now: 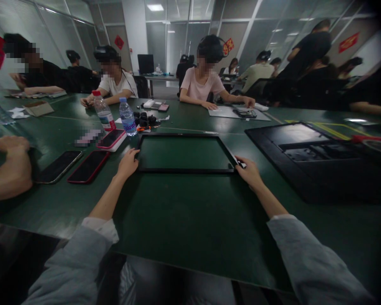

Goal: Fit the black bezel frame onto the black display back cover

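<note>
A thin black rectangular frame [187, 171] lies over the green table [190, 212], and the green surface shows through its middle. My left hand [128, 163] grips the frame's left side, fingers bent round the edge. At the right side, near the front corner, my right hand [249, 172] is closed on the frame. A small white piece shows by the fingers of my right hand; what it belongs to cannot be made out.
Phones [89, 166] lie left of my left hand, near a person's forearm. Two bottles [127, 117] stand behind them, beside black items and orange-handled tools. A large black panel [292, 163] lies right. People sit across the table.
</note>
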`<state>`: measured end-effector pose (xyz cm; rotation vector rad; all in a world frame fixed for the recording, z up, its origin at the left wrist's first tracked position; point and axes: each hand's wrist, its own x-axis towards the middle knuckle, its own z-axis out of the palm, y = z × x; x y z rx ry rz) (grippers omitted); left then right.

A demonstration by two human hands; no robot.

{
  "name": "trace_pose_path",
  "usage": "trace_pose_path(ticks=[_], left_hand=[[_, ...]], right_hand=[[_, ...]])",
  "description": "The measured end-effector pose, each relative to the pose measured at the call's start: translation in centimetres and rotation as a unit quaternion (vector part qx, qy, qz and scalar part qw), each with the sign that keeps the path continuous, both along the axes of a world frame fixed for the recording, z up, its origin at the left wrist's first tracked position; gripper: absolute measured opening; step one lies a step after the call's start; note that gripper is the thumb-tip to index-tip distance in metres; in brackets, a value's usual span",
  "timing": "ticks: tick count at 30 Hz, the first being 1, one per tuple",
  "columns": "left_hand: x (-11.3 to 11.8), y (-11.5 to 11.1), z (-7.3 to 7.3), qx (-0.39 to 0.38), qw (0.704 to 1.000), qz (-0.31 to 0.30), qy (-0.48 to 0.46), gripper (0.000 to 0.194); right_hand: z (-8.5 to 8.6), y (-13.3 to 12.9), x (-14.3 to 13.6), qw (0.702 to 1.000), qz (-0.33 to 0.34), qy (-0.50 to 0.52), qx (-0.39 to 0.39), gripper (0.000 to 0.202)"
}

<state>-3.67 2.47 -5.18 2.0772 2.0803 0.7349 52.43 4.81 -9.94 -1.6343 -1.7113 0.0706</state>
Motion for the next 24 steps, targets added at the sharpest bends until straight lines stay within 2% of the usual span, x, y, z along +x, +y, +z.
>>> trace_pose_path(ticks=[7,14,24], left_hand=[[0.1,-0.3,0.5,-0.001,0.998,0.048,0.034,0.052],[0.1,-0.5,0.8,-0.003,0.999,0.007,0.046,0.046],[1.3,-1.4,2.0,-0.011,0.997,0.028,0.064,0.046]], right_hand=[[0.8,-0.4,-0.6,0.999,-0.039,0.003,-0.038,0.050],[1.4,-0.8,-0.9,0.999,-0.007,0.000,-0.047,0.045],[1.4,-0.7,-0.6,0.999,0.000,-0.002,-0.038,0.045]])
